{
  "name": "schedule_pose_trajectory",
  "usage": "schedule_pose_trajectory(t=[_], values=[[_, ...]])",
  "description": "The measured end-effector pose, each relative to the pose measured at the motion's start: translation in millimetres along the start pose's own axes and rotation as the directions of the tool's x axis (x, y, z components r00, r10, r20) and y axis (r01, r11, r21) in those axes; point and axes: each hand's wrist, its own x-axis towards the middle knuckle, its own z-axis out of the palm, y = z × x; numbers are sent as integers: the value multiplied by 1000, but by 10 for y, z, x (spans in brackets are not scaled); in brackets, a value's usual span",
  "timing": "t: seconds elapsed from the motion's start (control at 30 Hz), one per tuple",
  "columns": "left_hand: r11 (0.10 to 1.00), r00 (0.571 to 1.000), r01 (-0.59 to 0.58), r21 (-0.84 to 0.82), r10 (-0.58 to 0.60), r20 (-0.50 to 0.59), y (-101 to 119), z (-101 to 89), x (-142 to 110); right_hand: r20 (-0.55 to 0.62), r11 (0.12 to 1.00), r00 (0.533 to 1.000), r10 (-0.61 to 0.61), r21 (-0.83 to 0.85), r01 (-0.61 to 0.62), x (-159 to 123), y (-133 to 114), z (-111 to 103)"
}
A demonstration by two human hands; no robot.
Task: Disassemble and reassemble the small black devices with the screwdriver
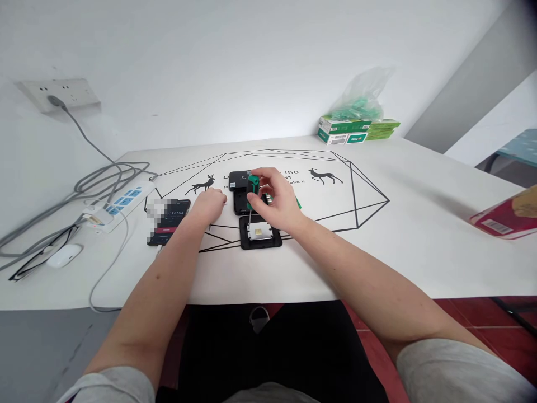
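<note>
My right hand is closed around the handle of a green and black screwdriver. The screwdriver stands nearly upright, its thin shaft pointing down at the left side of a silver metal plate. That plate, with a small gold square on it, sits in a black plastic housing. Beyond it lie an open black case part and a black cover. A green piece shows partly behind my right hand. My left hand rests on the mat with fingers curled together; anything in them is hidden.
On the left are a phone, a white power strip, grey cables, glasses and a white earbud case. Green and white boxes under a plastic bag stand at the back right. A red packet is far right.
</note>
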Motion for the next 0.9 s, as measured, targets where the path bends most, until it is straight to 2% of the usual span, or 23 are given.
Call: schedule_pose_trajectory(t=[0.37, 0.67, 0.73, 0.83, 0.9], values=[[999, 1000, -9, -45, 8, -2, -9, 19, -2, 7, 1000, 1000, 3, -6, -3, 5, -28, -1], [989, 999, -6, -149, -1, -45, -24, 10, -7, 3, 1000, 1000, -29, 3, 29, 2, -22, -8], [975, 997, -45, -216, 29, -77, 4, -52, -43, 6, 1000, 1000, -16, 8, 16, 0, -20, -9], [905, 979, -198, -377, 167, -114, 80, -184, -139, 16, 1000, 1000, 15, 4, -15, -6, -20, -9], [875, 968, -246, -417, 241, -64, 142, -267, -211, 20, 1000, 999, 26, 0, -26, -11, -21, -8]])
